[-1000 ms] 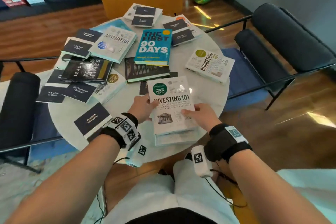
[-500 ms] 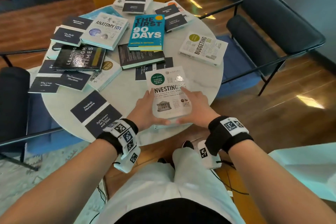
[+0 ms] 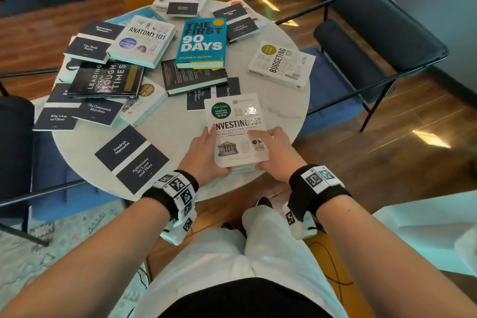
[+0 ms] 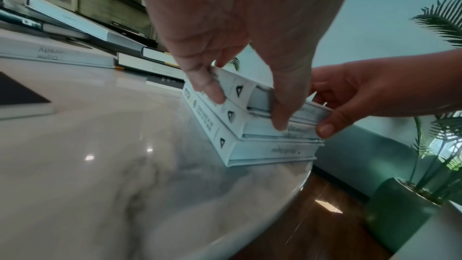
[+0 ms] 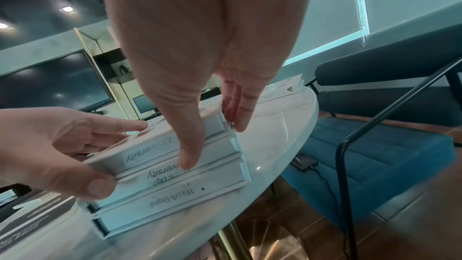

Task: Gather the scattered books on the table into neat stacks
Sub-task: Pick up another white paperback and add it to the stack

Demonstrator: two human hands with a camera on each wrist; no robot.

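Head: left hand (image 3: 204,156) and right hand (image 3: 277,155) pinch the white book (image 3: 236,131) atop one stack at the table's (image 3: 180,131) near edge; many books remain scattered.
Left wrist: stack (image 4: 252,131) three books high, edges uneven.
Right wrist: thumb and fingers (image 5: 240,110) squeeze the stack's corner; squaring unfinished.

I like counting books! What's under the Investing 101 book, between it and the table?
Two more white books, stacked between Investing 101 and the table. Both wrist views show it.
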